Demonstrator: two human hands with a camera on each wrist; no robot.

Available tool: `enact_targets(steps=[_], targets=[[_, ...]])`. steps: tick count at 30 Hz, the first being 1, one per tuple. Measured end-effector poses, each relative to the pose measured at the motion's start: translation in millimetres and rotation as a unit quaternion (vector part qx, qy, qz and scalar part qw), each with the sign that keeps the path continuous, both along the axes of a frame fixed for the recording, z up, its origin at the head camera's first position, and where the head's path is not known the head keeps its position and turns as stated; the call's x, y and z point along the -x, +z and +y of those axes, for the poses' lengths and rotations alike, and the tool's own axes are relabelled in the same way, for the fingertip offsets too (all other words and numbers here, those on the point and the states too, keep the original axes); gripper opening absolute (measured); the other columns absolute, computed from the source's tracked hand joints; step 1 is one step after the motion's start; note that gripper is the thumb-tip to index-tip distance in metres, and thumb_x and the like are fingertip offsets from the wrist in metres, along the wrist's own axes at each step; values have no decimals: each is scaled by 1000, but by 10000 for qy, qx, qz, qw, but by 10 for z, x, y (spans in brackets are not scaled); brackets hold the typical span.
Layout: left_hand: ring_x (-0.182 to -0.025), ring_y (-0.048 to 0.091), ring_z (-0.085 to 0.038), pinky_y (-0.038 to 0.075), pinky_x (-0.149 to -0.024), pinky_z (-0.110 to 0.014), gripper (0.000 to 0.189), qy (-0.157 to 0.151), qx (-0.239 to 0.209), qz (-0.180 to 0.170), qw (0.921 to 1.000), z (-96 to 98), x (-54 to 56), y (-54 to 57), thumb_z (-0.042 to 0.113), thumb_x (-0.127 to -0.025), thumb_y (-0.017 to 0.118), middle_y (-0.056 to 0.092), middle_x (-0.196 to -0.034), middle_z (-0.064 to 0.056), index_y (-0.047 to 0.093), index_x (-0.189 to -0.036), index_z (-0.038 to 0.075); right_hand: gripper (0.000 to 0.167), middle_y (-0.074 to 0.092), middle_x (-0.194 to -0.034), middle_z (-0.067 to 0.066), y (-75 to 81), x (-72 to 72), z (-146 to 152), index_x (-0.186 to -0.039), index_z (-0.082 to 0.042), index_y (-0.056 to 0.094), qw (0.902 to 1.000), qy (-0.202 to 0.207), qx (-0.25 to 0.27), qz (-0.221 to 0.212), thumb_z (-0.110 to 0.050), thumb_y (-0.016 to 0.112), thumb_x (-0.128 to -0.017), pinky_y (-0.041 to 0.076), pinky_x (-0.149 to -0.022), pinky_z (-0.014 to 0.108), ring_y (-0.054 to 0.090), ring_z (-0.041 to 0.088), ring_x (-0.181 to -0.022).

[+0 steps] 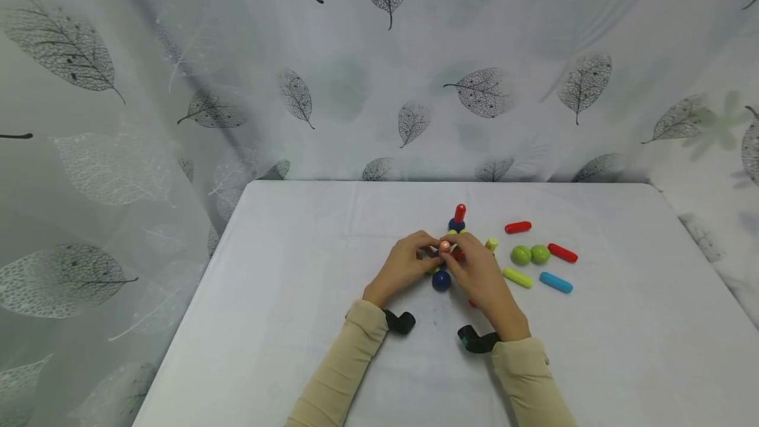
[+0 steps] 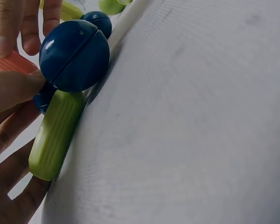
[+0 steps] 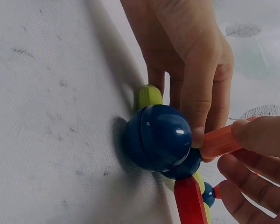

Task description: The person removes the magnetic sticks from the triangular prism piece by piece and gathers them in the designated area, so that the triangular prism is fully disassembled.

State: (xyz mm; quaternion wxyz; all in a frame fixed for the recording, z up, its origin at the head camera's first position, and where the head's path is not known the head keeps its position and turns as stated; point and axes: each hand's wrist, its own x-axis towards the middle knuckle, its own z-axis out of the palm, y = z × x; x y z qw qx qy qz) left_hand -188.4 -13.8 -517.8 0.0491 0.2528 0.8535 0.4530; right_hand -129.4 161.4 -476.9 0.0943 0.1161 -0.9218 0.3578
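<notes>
My left hand (image 1: 402, 267) pinches a dark blue ball (image 3: 184, 165) between thumb and fingers, at the foot of an orange-red stick (image 3: 221, 142). From the other side, my right hand (image 1: 483, 282) holds that stick (image 1: 445, 246), which stands upright. A nearer blue ball (image 1: 441, 281) rests on the table in front of the hands. By the left fingers lies a yellow-green stick (image 2: 57, 135); a red stick (image 3: 190, 200) joins the held ball on the other side. Behind the hands, another red stick (image 1: 460, 213) stands up from a blue ball (image 1: 456, 225).
Right of the hands lie two green balls (image 1: 521, 256), two loose red sticks (image 1: 562, 253), a yellow-green stick (image 1: 518, 278) and a blue stick (image 1: 556, 283). A leaf-patterned curtain (image 1: 344, 130) hangs behind the white table (image 1: 284, 295).
</notes>
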Motion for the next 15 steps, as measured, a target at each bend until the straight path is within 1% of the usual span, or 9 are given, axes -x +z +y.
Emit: enact_targets(steps=[4, 10, 12, 15], targets=[[-101, 72, -17, 54, -83, -21, 28, -11, 12, -16, 10000, -1, 3, -4, 20, -94, 79, 73, -111, -1, 77, -122, 15, 31, 69, -113, 9, 8, -17, 9, -125, -9, 67, 10000, -7, -43, -68, -12, 76, -96, 59, -85, 41, 65, 21, -95], [-102, 72, -16, 54, -84, -20, 24, -4, -4, 8, 10000, -2, 6, -9, 21, -95, 78, 74, -111, 0, 78, -118, 15, 27, 69, -115, 10, 41, -40, 27, -121, -9, 67, 9999, 21, -56, -158, -11, 75, -96, 61, -90, 46, 70, 25, -100], [-102, 72, -16, 55, -84, -20, 23, -6, -35, -10, 10000, -4, 7, -14, 19, -95, 78, 74, -112, 0, 78, -118, 15, 26, 69, -115, 11, 44, -46, 32, -120, -8, 67, 9999, 39, -37, -111, -10, 76, -96, 62, -91, 47, 71, 26, -101], [-102, 71, -16, 55, -84, -21, 22, -18, -49, -19, 10000, -4, 8, -20, 19, -94, 78, 74, -112, 1, 78, -117, 15, 27, 70, -114, 11, 67, -58, 38, -120, -7, 67, 10000, 40, -23, 47, -10, 77, -94, 62, -89, 45, 71, 26, -100]])
